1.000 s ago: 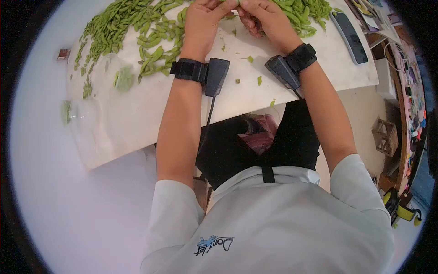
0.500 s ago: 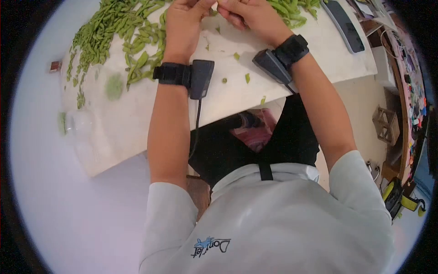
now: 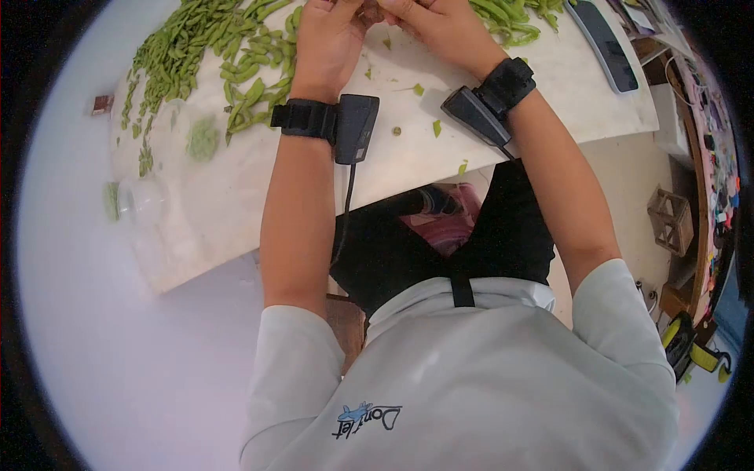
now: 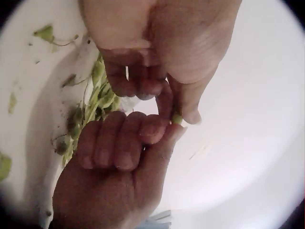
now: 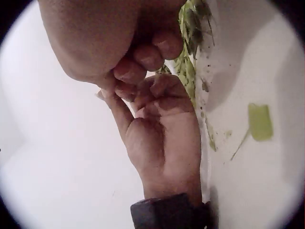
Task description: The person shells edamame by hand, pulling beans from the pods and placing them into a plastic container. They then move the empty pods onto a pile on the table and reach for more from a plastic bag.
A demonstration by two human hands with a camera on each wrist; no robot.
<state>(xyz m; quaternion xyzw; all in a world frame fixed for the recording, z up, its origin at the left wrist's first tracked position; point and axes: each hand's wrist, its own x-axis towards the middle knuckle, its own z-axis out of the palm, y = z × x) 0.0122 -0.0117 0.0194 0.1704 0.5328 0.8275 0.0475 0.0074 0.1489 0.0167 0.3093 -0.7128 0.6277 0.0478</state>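
White table (image 3: 212, 228), light pinch

Green pods (image 3: 181, 63) are heaped far left. Between the left hand (image 3: 326, 47) and the right hand (image 3: 444, 31), a small green piece (image 4: 177, 118), probably a pod, is pinched by both thumbs and forefingers. It is best gripped lightly, to avoid crushing.

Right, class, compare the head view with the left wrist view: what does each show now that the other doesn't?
Only the head view: the pale grey shirt, the black wrist straps and the wooden crate.

Only the left wrist view, clearly: the small green piece pinched at the fingertips; the head view's top edge crops the hands.

Both: left hand, right hand, green pods and white tabletop.
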